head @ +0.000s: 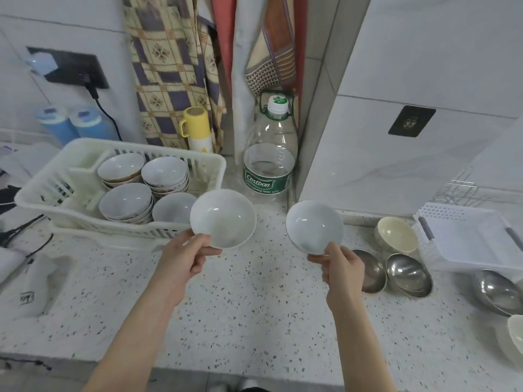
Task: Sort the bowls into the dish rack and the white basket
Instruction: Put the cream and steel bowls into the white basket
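Note:
My left hand pinches the near rim of a white bowl, held above the counter just right of the cream dish rack. My right hand pinches the near rim of a second white bowl, lifted over the middle of the counter. Several stacks of white bowls sit inside the rack. On the right lie a cream bowl, steel bowls and the white basket, which holds nothing that I can see.
A large water bottle stands at the back by the wall corner, with a yellow flask to its left. Another steel bowl and a white bowl sit at the right edge. Cables and a grey cloth lie at the far left.

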`<state>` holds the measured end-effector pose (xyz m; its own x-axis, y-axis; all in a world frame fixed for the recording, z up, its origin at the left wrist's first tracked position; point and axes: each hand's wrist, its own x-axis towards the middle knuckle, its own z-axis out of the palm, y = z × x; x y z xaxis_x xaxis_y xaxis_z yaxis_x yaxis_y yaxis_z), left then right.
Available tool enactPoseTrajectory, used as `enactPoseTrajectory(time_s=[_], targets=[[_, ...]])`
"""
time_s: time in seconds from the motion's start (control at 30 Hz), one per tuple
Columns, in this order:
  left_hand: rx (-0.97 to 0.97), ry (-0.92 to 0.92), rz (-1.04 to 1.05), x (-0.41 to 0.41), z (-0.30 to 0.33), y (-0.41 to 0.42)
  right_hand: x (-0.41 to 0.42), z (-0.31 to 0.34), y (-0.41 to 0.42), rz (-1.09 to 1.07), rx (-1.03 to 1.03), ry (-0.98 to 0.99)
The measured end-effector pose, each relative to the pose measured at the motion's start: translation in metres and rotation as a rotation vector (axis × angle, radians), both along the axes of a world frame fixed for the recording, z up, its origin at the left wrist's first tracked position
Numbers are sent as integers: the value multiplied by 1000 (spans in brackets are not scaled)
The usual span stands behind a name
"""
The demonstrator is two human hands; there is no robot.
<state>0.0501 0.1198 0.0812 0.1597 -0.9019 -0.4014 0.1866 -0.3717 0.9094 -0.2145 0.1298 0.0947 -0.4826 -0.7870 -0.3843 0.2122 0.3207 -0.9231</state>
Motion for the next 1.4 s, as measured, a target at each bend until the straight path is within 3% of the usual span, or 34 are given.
enactPoseTrajectory(time_s=[0.47,0.9,1.2,1.4], targets=[[-88,156,345,100,17,-10,121,6,-54,371,-43,101],[-175,123,173,211,5,-67,233,-15,-101,329,-8,271],[-215,180,114,237,-21,-107,253,-28,-122,344,97,500],[-185,183,58,239,-36,-117,260,-28,-125,484,180,645]])
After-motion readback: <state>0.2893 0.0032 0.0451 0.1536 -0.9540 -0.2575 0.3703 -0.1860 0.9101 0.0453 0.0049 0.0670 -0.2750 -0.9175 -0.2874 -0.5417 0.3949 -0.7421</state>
